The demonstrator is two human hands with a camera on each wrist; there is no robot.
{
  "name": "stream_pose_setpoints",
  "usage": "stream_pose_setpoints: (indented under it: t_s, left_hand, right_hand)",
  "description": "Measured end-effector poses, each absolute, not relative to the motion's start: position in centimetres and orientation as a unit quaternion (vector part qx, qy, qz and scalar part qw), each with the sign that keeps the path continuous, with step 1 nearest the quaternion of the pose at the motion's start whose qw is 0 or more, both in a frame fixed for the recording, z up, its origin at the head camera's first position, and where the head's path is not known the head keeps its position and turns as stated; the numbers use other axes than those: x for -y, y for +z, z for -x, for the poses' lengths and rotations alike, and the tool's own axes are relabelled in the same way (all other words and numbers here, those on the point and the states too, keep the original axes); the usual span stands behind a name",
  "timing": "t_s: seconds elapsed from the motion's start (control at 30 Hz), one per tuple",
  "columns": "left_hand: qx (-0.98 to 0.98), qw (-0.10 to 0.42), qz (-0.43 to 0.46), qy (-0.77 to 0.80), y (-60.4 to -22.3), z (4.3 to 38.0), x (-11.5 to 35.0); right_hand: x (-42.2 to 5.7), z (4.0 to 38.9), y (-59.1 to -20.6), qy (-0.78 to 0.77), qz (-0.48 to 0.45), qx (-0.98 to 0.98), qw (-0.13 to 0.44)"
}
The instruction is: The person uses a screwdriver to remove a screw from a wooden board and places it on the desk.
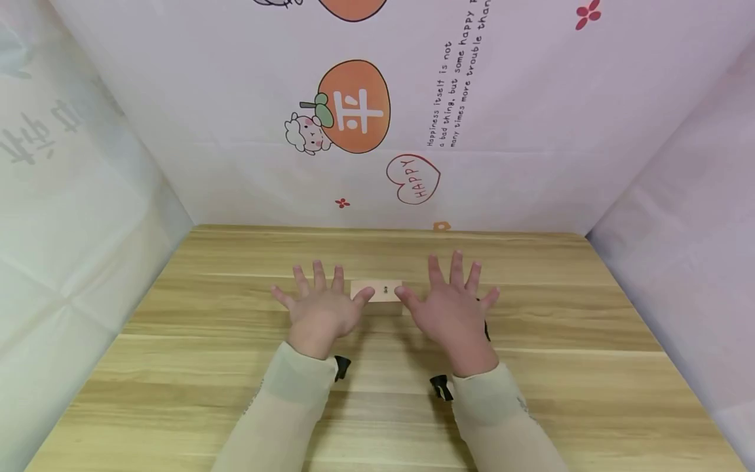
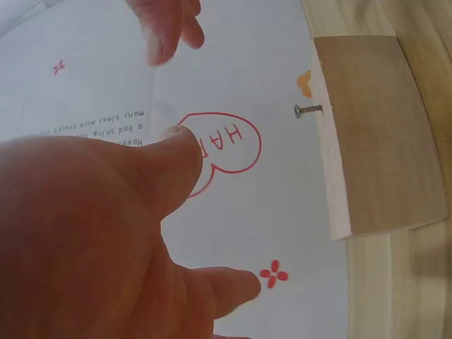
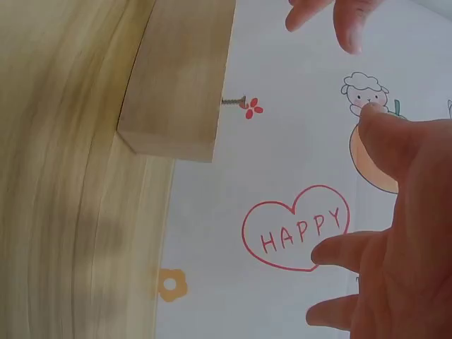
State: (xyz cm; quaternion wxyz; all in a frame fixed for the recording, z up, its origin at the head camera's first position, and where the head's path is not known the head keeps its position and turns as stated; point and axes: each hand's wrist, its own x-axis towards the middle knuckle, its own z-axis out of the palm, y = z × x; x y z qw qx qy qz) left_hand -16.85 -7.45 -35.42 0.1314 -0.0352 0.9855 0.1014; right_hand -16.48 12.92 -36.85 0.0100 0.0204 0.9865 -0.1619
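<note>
A pale wooden block (image 1: pixel 368 292) lies on the table, and a metal screw (image 2: pixel 308 110) stands partway out of its top face. My left hand (image 1: pixel 323 308) hovers at the block's left with fingers spread, its thumb overlapping the block in the head view. On the other side my right hand (image 1: pixel 451 308) is spread the same way, thumb tip near the block's right end. Both wrist views show a gap between the hands and the wooden block (image 3: pixel 180 78). Neither hand holds anything. From the right side the screw (image 3: pixel 233 102) shows its threaded shank.
The wood-grain table (image 1: pixel 377 406) meets a white printed backdrop (image 1: pixel 236 98) behind the block. White cloth walls (image 1: pixel 77 216) flank it left and right. Black straps (image 1: pixel 441 388) show at both wrists.
</note>
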Motion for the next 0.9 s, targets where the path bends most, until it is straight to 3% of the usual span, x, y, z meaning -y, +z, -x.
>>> stream_pose_setpoints:
  t_s: [0.13,0.47,0.67,0.9]
  left_hand:
    - [-0.979,0.129,0.005,0.158,-36.4,18.0,8.8]
    - [-0.899,0.105,-0.165,0.392,-38.2,20.5,13.1]
    - [-0.842,0.149,-0.153,0.496,-39.8,20.7,13.7]
    - [-0.804,0.175,-0.131,0.553,-41.9,21.0,13.5]
  right_hand:
    - [-14.5,16.9,-36.3,-0.183,-0.017,-0.983,0.027]
    - [-22.4,17.6,-33.2,-0.372,0.013,-0.926,0.064]
    - [-25.9,18.1,-33.7,-0.507,-0.018,-0.851,0.135]
    - [-27.5,19.2,-36.6,-0.551,-0.073,-0.800,0.226]
